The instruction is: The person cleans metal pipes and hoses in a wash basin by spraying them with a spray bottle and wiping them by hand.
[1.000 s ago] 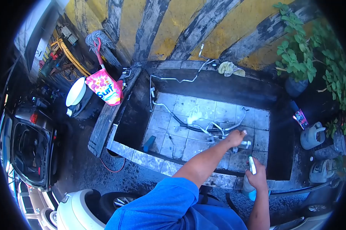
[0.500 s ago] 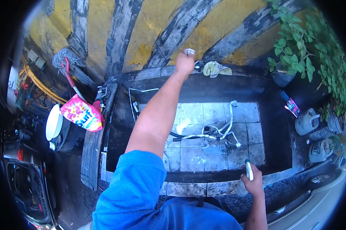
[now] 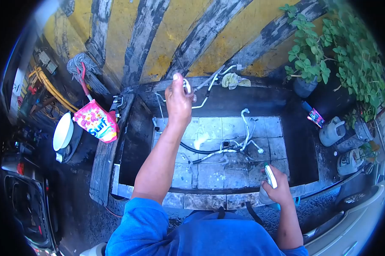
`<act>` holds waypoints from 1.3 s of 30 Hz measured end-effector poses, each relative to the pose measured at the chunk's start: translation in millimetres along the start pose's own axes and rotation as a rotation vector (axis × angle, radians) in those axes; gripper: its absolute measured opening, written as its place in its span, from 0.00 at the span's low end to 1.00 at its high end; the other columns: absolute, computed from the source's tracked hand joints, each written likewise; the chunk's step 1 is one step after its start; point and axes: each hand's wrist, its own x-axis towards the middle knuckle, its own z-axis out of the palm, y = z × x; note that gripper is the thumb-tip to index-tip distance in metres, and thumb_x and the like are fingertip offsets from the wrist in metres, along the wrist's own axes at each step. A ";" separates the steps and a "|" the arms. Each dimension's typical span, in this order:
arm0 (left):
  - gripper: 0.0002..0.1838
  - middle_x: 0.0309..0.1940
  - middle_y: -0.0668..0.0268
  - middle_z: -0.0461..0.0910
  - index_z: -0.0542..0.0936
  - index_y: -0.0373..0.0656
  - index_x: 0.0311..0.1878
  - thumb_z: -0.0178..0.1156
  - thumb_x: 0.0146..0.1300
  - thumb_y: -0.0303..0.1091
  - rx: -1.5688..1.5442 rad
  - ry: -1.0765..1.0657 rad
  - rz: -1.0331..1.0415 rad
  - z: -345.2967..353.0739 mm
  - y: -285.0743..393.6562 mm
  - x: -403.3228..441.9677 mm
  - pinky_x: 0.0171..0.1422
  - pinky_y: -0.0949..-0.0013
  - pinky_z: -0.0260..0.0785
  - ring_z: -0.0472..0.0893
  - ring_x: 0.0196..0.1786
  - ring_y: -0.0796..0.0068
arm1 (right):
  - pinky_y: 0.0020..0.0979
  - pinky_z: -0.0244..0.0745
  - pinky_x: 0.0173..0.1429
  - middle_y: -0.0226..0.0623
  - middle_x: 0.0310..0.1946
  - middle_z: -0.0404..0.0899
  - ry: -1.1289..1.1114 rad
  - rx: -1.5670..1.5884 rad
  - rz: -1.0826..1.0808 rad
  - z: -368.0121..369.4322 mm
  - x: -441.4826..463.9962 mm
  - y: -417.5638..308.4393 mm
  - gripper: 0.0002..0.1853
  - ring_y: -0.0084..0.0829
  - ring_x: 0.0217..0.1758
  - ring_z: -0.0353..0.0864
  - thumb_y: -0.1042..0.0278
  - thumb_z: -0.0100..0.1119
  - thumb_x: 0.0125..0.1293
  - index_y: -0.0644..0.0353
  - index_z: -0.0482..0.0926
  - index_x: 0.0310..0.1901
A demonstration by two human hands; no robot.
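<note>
My left hand is closed around a bent metal pipe and holds it up over the far side of the tiled basin. The pipe has a black sleeve on one part and a fitting at its upper right end. Near the basin's front rim, my right hand grips a spray bottle with a white trigger head and a green nozzle. Between the hands, more bent metal pipes with a black hose lie on the tiles. White foam sits on the tiles too.
A crumpled cloth lies on the back ledge. On the left are a Surf detergent bag, a wooden plank, a mop and a white basin. Plastic jugs and potted plants stand at right.
My left hand has drawn back from the rear ledge, leftward and toward me, and a pipe now shows raised in it. My right hand stays near the front rim with the spray bottle.
</note>
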 end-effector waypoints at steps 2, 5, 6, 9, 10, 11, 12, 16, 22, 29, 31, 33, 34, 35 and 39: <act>0.29 0.15 0.72 0.62 0.69 0.48 0.24 0.49 0.78 0.60 -0.113 0.016 0.067 -5.0 17.0 -20.4 0.28 0.67 0.64 0.63 0.19 0.77 | 0.42 0.77 0.62 0.50 0.50 0.85 -0.076 -0.022 -0.022 -15.6 3.8 -11.2 0.31 0.52 0.55 0.85 0.76 0.66 0.53 0.64 0.75 0.63; 0.28 0.15 0.72 0.62 0.70 0.48 0.25 0.49 0.78 0.59 -0.062 0.035 0.147 -11.7 47.4 -39.1 0.28 0.67 0.62 0.62 0.18 0.77 | 0.41 0.77 0.61 0.49 0.50 0.85 -0.118 -0.039 -0.106 -27.9 5.1 -8.1 0.31 0.51 0.55 0.85 0.76 0.65 0.53 0.64 0.76 0.63; 0.28 0.15 0.71 0.62 0.70 0.48 0.25 0.49 0.77 0.58 -0.044 0.061 0.179 -14.9 55.0 -41.4 0.28 0.67 0.62 0.62 0.18 0.77 | 0.41 0.77 0.61 0.49 0.50 0.85 -0.122 -0.017 -0.111 -31.3 4.2 -13.2 0.30 0.51 0.54 0.85 0.76 0.65 0.54 0.64 0.76 0.63; 0.26 0.16 0.71 0.62 0.70 0.48 0.27 0.51 0.77 0.57 -0.043 0.108 0.238 -18.4 85.8 -51.5 0.29 0.67 0.61 0.62 0.19 0.77 | 0.40 0.77 0.61 0.48 0.50 0.85 -0.148 -0.036 -0.186 -36.5 -0.1 -4.2 0.31 0.50 0.53 0.85 0.76 0.65 0.54 0.64 0.75 0.63; 0.25 0.16 0.71 0.62 0.70 0.48 0.28 0.51 0.78 0.56 -0.015 0.100 0.285 -20.3 92.6 -51.3 0.30 0.67 0.61 0.62 0.20 0.77 | 0.40 0.77 0.62 0.48 0.50 0.85 -0.198 -0.044 -0.143 -40.3 -2.2 -8.9 0.31 0.49 0.54 0.86 0.76 0.66 0.54 0.64 0.75 0.63; 0.25 0.16 0.71 0.62 0.70 0.48 0.28 0.50 0.78 0.56 0.013 0.093 0.332 -20.6 99.2 -52.6 0.31 0.66 0.61 0.62 0.20 0.77 | 0.40 0.77 0.62 0.48 0.51 0.85 -0.197 -0.037 -0.162 -40.6 -6.0 -5.9 0.31 0.49 0.54 0.86 0.76 0.66 0.54 0.64 0.75 0.63; 0.24 0.17 0.71 0.62 0.70 0.47 0.30 0.50 0.78 0.55 0.035 0.095 0.345 -19.3 106.0 -55.7 0.33 0.65 0.60 0.62 0.22 0.77 | 0.40 0.77 0.62 0.48 0.51 0.85 -0.193 -0.029 -0.184 -39.7 -8.1 -2.2 0.31 0.48 0.54 0.86 0.76 0.66 0.54 0.64 0.76 0.63; 0.24 0.18 0.70 0.62 0.69 0.45 0.28 0.53 0.76 0.53 -0.051 -0.087 0.376 -12.3 118.5 -70.8 0.35 0.65 0.61 0.63 0.23 0.76 | 0.40 0.76 0.62 0.47 0.52 0.85 -0.208 -0.007 -0.211 -41.1 -15.7 4.5 0.30 0.47 0.55 0.86 0.76 0.67 0.55 0.64 0.76 0.63; 0.25 0.20 0.70 0.68 0.70 0.45 0.25 0.55 0.74 0.53 0.270 -0.263 0.479 27.8 105.0 -99.7 0.33 0.69 0.58 0.66 0.25 0.79 | 0.39 0.76 0.62 0.47 0.51 0.85 -0.195 0.063 -0.196 -50.3 -23.3 11.8 0.30 0.47 0.55 0.86 0.77 0.66 0.54 0.64 0.76 0.63; 0.23 0.19 0.67 0.72 0.79 0.42 0.27 0.66 0.70 0.51 0.659 -0.551 0.604 70.5 90.8 -117.9 0.29 0.68 0.61 0.72 0.23 0.75 | 0.40 0.76 0.61 0.48 0.49 0.85 -0.129 0.057 -0.189 -58.1 -29.5 20.5 0.27 0.48 0.53 0.86 0.75 0.65 0.54 0.65 0.78 0.59; 0.20 0.19 0.63 0.75 0.81 0.42 0.27 0.69 0.68 0.47 0.792 -0.598 0.699 70.7 76.7 -128.0 0.28 0.64 0.64 0.76 0.22 0.68 | 0.40 0.76 0.60 0.48 0.49 0.85 -0.122 0.060 -0.176 -61.7 -33.4 19.1 0.26 0.48 0.53 0.86 0.74 0.65 0.54 0.65 0.79 0.58; 0.17 0.21 0.60 0.77 0.82 0.42 0.27 0.70 0.66 0.44 0.839 -0.612 0.823 69.8 54.4 -140.2 0.27 0.60 0.68 0.79 0.23 0.60 | 0.40 0.76 0.60 0.48 0.48 0.85 -0.118 0.070 -0.152 -62.7 -36.0 21.4 0.26 0.47 0.52 0.86 0.74 0.65 0.54 0.65 0.79 0.58; 0.17 0.21 0.60 0.78 0.82 0.42 0.27 0.70 0.66 0.44 0.850 -0.619 0.810 68.9 48.2 -148.0 0.28 0.59 0.69 0.80 0.23 0.59 | 0.40 0.76 0.59 0.48 0.47 0.85 -0.118 0.074 -0.140 -63.2 -37.6 23.7 0.25 0.47 0.52 0.86 0.74 0.65 0.54 0.64 0.79 0.57; 0.17 0.22 0.60 0.79 0.82 0.42 0.27 0.70 0.66 0.43 0.861 -0.624 0.798 67.7 43.3 -156.4 0.28 0.59 0.70 0.81 0.24 0.57 | 0.40 0.77 0.59 0.48 0.47 0.85 -0.125 0.070 -0.139 -63.5 -38.6 26.7 0.26 0.47 0.52 0.86 0.74 0.65 0.54 0.64 0.79 0.57; 0.16 0.23 0.63 0.80 0.81 0.44 0.26 0.71 0.65 0.43 0.844 -0.605 0.755 62.3 23.0 -188.0 0.28 0.57 0.71 0.81 0.25 0.57 | 0.39 0.77 0.58 0.47 0.46 0.85 -0.147 0.083 -0.130 -63.6 -40.6 34.3 0.26 0.46 0.51 0.86 0.74 0.65 0.54 0.64 0.79 0.58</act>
